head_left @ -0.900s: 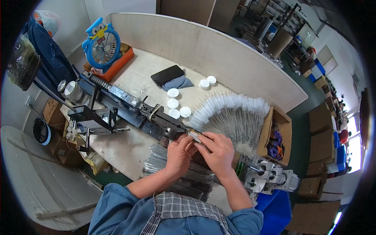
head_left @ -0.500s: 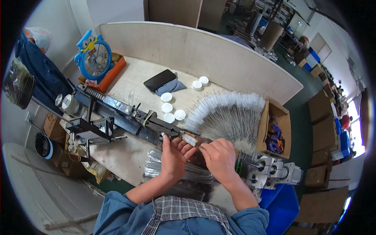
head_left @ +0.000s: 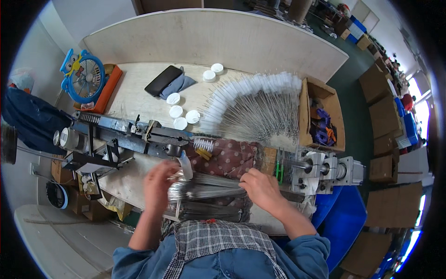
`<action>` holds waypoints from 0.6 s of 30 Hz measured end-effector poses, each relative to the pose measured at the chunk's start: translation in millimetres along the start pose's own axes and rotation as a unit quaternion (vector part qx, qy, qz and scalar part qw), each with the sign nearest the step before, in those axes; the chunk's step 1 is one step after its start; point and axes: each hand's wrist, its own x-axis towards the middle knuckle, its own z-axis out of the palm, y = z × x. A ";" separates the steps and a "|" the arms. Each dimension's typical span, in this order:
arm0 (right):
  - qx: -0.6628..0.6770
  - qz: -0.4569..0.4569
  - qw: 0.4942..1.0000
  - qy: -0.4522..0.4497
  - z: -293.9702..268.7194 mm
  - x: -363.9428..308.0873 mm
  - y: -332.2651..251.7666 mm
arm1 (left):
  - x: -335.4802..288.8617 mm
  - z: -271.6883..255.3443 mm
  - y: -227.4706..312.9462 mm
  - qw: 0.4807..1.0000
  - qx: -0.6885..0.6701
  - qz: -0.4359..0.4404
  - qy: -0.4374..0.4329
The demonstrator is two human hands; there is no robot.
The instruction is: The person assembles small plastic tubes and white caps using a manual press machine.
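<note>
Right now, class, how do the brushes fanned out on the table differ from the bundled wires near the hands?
The brushes have white heads; the wires look bare and silvery. The brushes spread in a wide, curved fan, while the wires lie close together, nearly parallel. The brushes as a group take up more room than the wires. Both show many thin, greyish strands.

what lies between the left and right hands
In the head view, a bundle of thin metal wires lies between the left hand and right hand, with a whitish piece nearer the left one.
</note>
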 end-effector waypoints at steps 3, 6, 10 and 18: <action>0.013 -0.006 1.000 0.002 -12.1 -4.0 -9.8 | 15.5 -118.3 -4.5 0.969 -0.163 0.097 0.156; 0.013 0.007 1.000 0.001 -6.0 -1.1 -10.5 | 23.9 -287.7 -4.2 0.903 -0.221 0.157 0.334; -0.007 0.010 1.000 -0.016 -3.6 -0.8 -9.3 | 19.5 -327.0 35.4 0.850 -0.096 0.136 0.500; -0.020 0.065 0.998 0.017 -22.0 -8.9 -16.8 | 19.7 -202.7 -31.5 0.915 -0.239 0.115 0.305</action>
